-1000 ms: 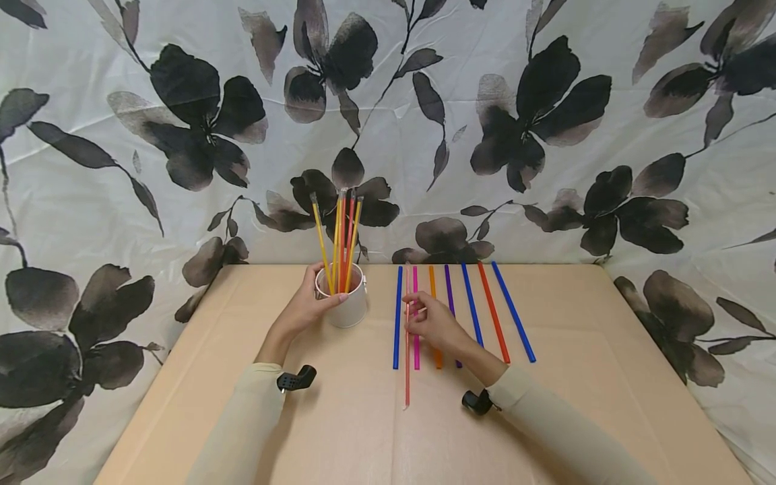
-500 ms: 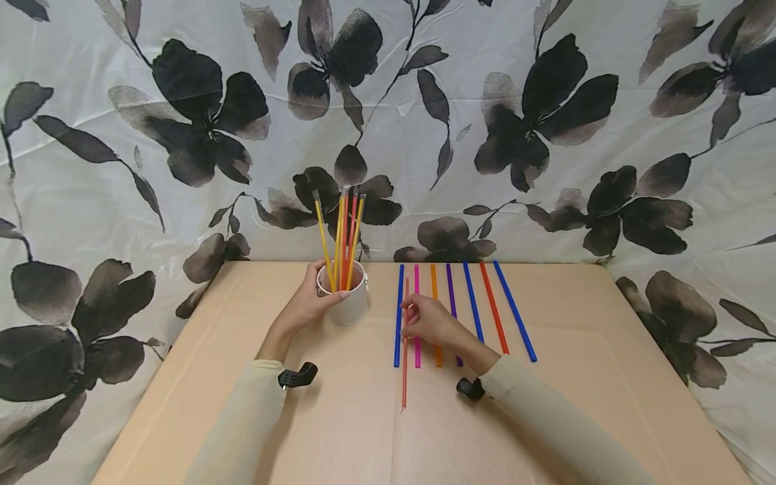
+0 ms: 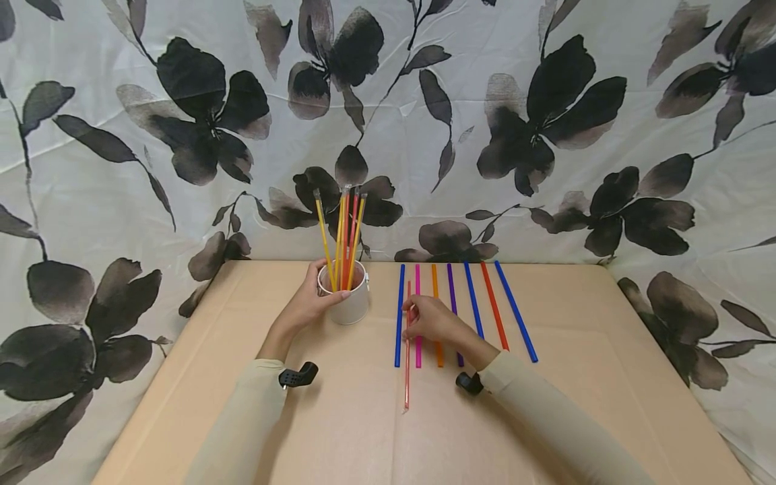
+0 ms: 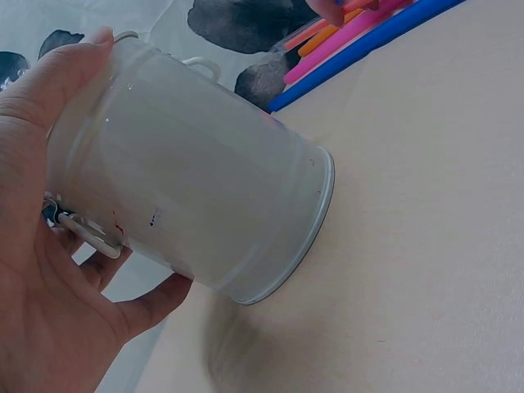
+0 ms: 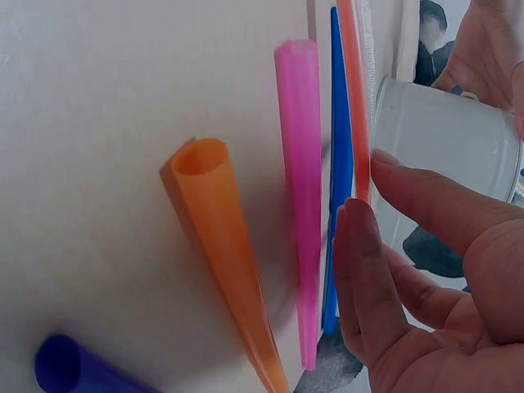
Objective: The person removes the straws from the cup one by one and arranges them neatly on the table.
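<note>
At the far side of the table, my left hand (image 3: 306,300) grips a small white bucket (image 3: 353,311), thumb along its near side. In the left wrist view, the bucket (image 4: 196,172) shows its wire handle and smooth wall. Several thin yellow and red straws (image 3: 337,236) stand in it, apparently in clear wrappers. My right hand (image 3: 435,320) pinches a red straw (image 3: 407,384) between thumb and fingers, above the row of straws. Close up in the right wrist view, a clear crimped wrapper edge runs along this straw (image 5: 353,90). The table hides none of its length.
Thick straws lie side by side right of the bucket: blue (image 3: 398,337), pink (image 3: 417,279), orange (image 3: 434,279), purple (image 3: 451,286), blue (image 3: 473,296), red (image 3: 494,303) and blue (image 3: 515,310). A floral cloth (image 3: 448,121) hangs behind the tan table (image 3: 339,417).
The red straw's far end has come slightly nearer to me, and my right fingers have shifted a little along it. My left hand and the bucket stay in place.
</note>
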`<state>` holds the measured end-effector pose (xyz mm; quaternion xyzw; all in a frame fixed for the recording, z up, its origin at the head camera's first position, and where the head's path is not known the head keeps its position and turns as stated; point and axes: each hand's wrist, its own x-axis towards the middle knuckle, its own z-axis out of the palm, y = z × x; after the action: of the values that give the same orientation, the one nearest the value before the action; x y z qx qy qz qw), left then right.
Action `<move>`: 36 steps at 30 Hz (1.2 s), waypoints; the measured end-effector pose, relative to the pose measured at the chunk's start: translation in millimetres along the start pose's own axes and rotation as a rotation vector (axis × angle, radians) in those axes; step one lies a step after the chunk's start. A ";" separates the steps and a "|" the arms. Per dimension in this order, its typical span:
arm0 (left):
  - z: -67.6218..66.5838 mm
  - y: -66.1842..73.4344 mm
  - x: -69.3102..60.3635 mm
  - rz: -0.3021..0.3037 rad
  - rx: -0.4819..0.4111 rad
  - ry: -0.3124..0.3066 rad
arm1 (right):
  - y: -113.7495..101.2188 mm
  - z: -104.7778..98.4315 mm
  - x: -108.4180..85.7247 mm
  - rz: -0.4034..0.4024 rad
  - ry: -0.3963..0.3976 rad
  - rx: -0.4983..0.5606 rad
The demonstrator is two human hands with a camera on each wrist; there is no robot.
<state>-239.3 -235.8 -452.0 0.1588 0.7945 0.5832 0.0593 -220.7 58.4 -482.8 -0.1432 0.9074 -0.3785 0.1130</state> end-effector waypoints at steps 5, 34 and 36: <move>-0.9 2.4 0.5 -0.014 -0.012 -0.001 | -1.1 -1.9 1.1 0.012 -0.003 0.002; -9.9 -0.2 -8.6 0.001 -0.014 -0.045 | -16.8 11.7 -12.2 0.033 -0.011 -0.113; -11.1 -0.8 -10.4 0.004 -0.005 -0.051 | -18.8 14.1 -15.1 0.042 -0.011 -0.118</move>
<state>-232.8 -249.4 -450.2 0.1750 0.7911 0.5809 0.0787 -198.9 41.7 -477.5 -0.1327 0.9303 -0.3212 0.1170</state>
